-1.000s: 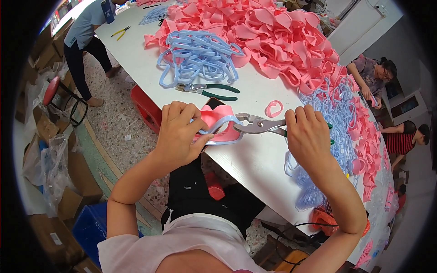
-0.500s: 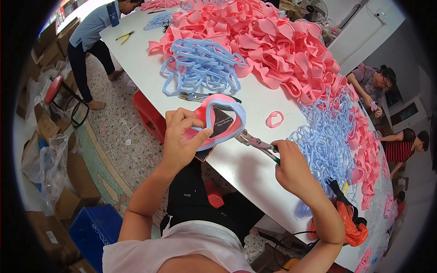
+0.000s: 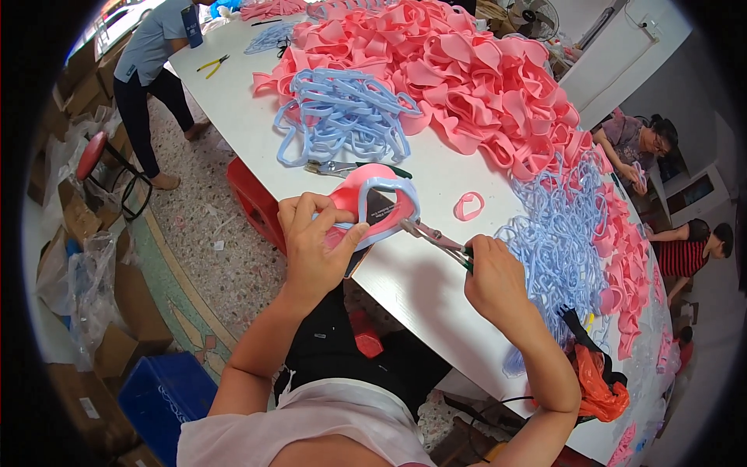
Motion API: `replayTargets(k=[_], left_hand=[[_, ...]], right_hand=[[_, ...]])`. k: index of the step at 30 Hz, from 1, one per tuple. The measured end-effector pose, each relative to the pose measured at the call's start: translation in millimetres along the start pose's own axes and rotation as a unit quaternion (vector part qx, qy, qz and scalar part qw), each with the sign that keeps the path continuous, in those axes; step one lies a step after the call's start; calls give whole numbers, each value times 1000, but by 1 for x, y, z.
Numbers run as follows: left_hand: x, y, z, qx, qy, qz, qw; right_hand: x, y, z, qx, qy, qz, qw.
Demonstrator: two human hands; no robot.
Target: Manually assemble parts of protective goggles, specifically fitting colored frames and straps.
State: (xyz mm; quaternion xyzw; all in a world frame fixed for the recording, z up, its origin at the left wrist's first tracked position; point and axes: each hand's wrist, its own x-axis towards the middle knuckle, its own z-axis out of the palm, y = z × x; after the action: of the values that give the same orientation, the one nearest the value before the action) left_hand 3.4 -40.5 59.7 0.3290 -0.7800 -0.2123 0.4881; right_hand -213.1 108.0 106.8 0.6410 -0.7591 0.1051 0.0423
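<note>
My left hand (image 3: 317, 247) pinches a soft pink ring-shaped piece (image 3: 359, 180) with a pale blue frame (image 3: 415, 194) along its edge. In my right hand (image 3: 496, 282) are metal pliers (image 3: 437, 238) with green handle grips. The jaws meet the right edge of the piece; what exactly they bite on is too small to tell. Under the piece, at the table's edge, lies a dark flat object (image 3: 355, 263), partly hidden. Just beyond it rests another hand tool (image 3: 338, 168) with a dark green handle. A small pink ring (image 3: 460, 207) lies to the right.
Pale blue frames (image 3: 342, 113) sit in a heap ahead, before a large pile of pink pieces (image 3: 459, 70). Thin blue loops (image 3: 552, 249) cover the table's right side. An orange bag (image 3: 599, 381) is near my right elbow; a blue crate (image 3: 167, 401) stands lower left. Other people are around.
The pliers' handles have come closer together in my right hand. The pink piece has tilted and lowered slightly in my left hand, with the jaws still at its right edge.
</note>
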Motion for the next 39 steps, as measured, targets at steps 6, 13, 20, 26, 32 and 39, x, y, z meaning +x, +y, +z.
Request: replayTargets(k=[6, 13, 20, 26, 32, 39], left_hand=[[1, -8, -11, -46, -16, 92, 995], [-20, -23, -5, -234, 25, -9, 972], [-9, -12, -9, -102, 21, 24, 994], [-6, -4, -3, -62, -42, 156, 985], [-1, 6, -1, -63, -60, 242, 966], [0, 3, -6, -59, -90, 255, 961]], right_hand=[[-7, 12, -4, 10, -35, 50, 998], [-20, 23, -8, 45, -37, 65, 996], [-22, 30, -26, -18, 11, 55, 998], [-1, -5, -50, -132, 111, -75, 982], [10, -9, -53, -219, 47, -126, 966], [13, 2, -40, -197, -17, -176, 964]])
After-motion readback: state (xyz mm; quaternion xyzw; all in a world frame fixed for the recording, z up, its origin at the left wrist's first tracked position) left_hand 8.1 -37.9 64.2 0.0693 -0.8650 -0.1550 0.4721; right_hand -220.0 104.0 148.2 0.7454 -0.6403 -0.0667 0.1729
